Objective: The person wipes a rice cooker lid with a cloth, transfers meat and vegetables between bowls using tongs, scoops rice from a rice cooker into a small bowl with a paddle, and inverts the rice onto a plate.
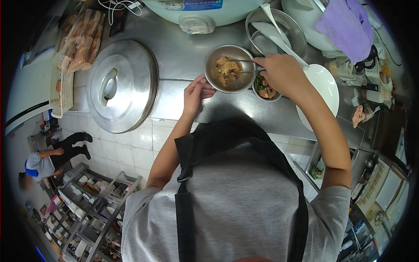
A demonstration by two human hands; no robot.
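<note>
A round steel bowl (pixel 240 85) with chunks of cooked, pale-brown food (pixel 227 70) stands at the counter's near side. My left hand (pixel 195 94) grips its left rim, thumb and fingers closed. From the right, my right hand (pixel 279 72) is closed on thin metal tongs (pixel 245 60), whose two arms reach into the food. Partly under my right wrist is a smaller bowl of meat and green vegetables (pixel 266 91). Beyond my right forearm lies a white oval plate (pixel 327 85).
A large steel lid (pixel 124 83) leans over the counter's left edge. Behind the bowl are a rice cooker (pixel 218 15) and a steel basin (pixel 301 37) with white ladles. A purple cloth (pixel 347 28) hangs back right. Another person (pixel 43 159) is far left, near a rack (pixel 94 218).
</note>
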